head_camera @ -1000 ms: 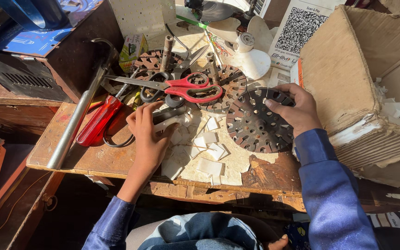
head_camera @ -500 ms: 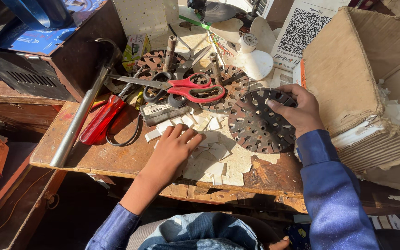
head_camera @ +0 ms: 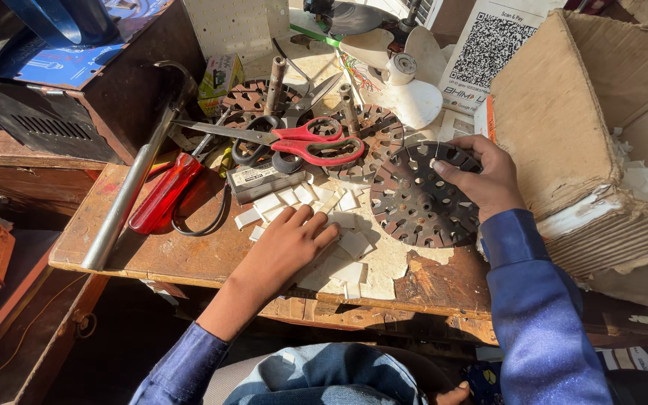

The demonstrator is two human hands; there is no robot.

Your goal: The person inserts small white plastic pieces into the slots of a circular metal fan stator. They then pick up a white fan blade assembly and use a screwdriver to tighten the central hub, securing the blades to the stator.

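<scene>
The worn wooden bench (head_camera: 189, 255) carries it all. At three o'clock a torn cardboard box (head_camera: 564, 127) lies tipped open. The dark slotted metal disc (head_camera: 414, 202) sits at centre — the right hand (head_camera: 489, 180) grips its one-o'clock rim, probably to steady it. At seven o'clock of the disc the left hand (head_camera: 286, 247) rests flat, fingers spread, on white paper slips (head_camera: 346, 270) — holding nothing.

A small repair workshop: a scarred wooden tabletop (head_camera: 189, 255) crowded with slotted metal motor discs (head_camera: 418, 199), red-handled scissors (head_camera: 301, 141), a red screwdriver (head_camera: 163, 193), a steel pipe (head_camera: 133, 180) and white fan blades (head_camera: 406, 71)
</scene>
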